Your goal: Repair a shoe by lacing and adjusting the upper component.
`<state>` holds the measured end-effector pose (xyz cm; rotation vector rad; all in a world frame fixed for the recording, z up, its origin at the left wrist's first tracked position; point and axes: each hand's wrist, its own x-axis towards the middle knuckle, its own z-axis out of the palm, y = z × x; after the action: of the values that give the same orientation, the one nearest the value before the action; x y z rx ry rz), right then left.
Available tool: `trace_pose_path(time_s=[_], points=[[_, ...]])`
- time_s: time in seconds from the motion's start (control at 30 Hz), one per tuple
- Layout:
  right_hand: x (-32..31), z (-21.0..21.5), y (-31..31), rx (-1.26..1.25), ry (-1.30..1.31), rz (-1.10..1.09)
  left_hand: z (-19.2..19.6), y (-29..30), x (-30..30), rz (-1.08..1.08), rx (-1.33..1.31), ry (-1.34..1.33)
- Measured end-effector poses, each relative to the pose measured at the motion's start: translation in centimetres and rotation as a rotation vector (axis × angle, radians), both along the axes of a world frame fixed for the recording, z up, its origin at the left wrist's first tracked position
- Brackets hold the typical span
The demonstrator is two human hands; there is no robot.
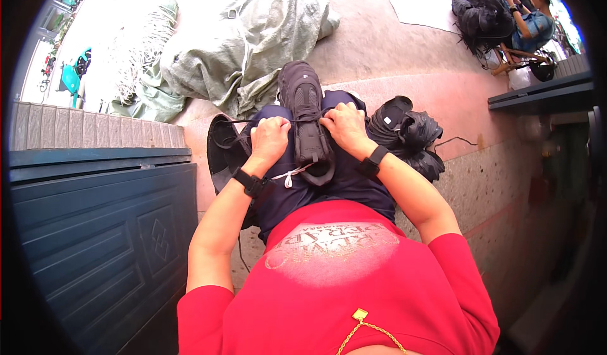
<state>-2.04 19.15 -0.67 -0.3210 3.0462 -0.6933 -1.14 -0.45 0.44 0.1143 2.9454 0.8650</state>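
- Black shoe [298,89] lies lengthwise on navy trousers [351,181], across the lap, pointing away.
- L hand [270,140] closed narrow on dark laces [307,114], just L of shoe; R hand [346,126] pinched narrow at shoe's R edge, seemingly on laces too, tips part-hidden.
- Risk no. 1: uneven pull, L vs. R, could twist the shoe or leave one end short.
- No visible clamp, just thighs under the shoe: if knees part, it could drop betw. them.
- White cord [289,177] at shoe's near end: poss. snag if fingers catch it.
- Shoe pile [414,130] R of shoe: knee bump could topple it.
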Motion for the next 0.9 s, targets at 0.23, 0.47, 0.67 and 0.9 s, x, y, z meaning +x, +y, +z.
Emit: trace_pose_path(time_s=[0.23, 0.47, 0.67, 0.9], points=[[-0.3, 0.1, 0.0, 0.025, -0.035, 0.005, -0.2, 0.4, -0.2, -0.093, -0.168, 0.066], [-0.4, 0.2, 0.2, 0.019, -0.078, 0.013, -0.8, 0.8, -0.1, -0.081, -0.175, 0.242], [-0.5, 0.2, 0.3, 0.022, -0.101, 0.021, -0.3, 0.9, -0.3, -0.166, -0.261, 0.264], [-0.5, 0.2, 0.4, 0.024, -0.092, 0.024, -0.8, 1.4, -0.2, -0.016, -0.155, 0.251]])
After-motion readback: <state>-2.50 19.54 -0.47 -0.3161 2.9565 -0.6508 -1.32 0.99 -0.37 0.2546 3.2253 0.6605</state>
